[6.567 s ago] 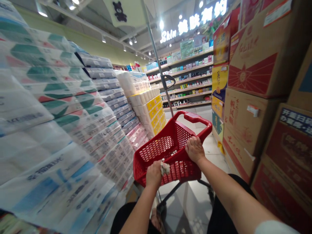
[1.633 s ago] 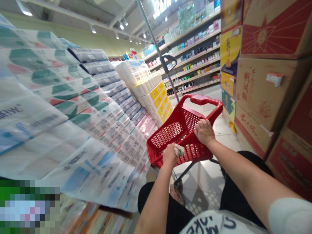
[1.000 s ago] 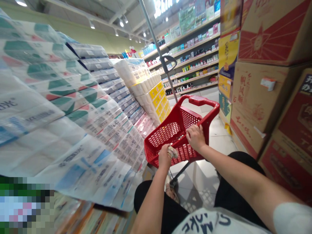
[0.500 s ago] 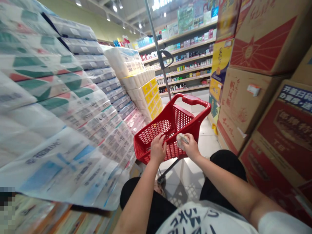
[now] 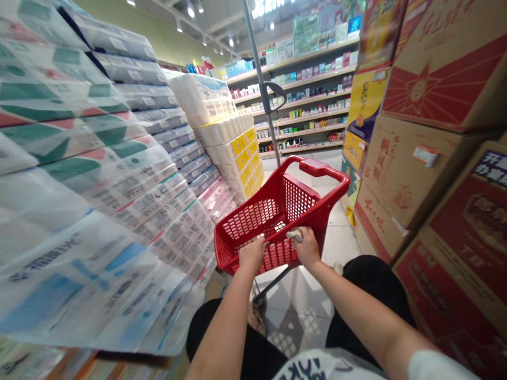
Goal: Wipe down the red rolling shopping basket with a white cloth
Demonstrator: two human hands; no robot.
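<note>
A red plastic shopping cart (image 5: 324, 202) with lattice sides stands before my knees, and its basket looks bare inside. My left hand (image 5: 252, 256) is wrapped round the near rim, with the fingertips hidden over the edge. Farther right on that rim rests my right hand (image 5: 308, 248), closed on a crumpled pale cloth (image 5: 294, 235) that pokes out by the thumb side. Whether its fingers also hook the rim is hard to make out.
Packs of tissue paper (image 5: 119, 253) rise in stacks on my left. Cardboard boxes (image 5: 412, 169) are piled on the right. A grey pole (image 5: 257, 58) stands up behind the cart. Shelves of small goods (image 5: 304, 108) line the back.
My left hand has come down from above the basket and closed on the near rim. My right hand has lowered to the rim with the cloth. The view has shifted slightly.
</note>
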